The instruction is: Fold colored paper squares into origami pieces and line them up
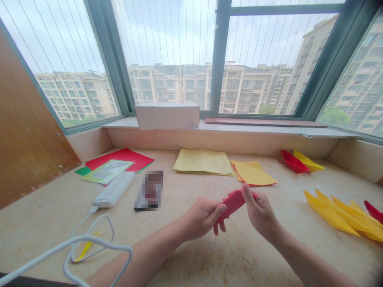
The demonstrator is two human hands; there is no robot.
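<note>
A folded piece of red paper (232, 202) is held just above the beige tabletop, between both hands. My left hand (201, 217) pinches its lower left end, thumb on top and fingers curled underneath. My right hand (259, 211) grips the upper right end, fingers closed over the fold. Part of the paper is hidden behind my right fingers.
Yellow paper sheets (203, 162) and an orange-yellow sheet (253, 173) lie beyond the hands. Red and green sheets (119, 163) lie at left, beside a white power bank (113, 189) with a cable (89, 239). Folded paper boats (302, 162) and folded yellow shapes (341, 213) sit at right. A white box (166, 115) rests on the sill.
</note>
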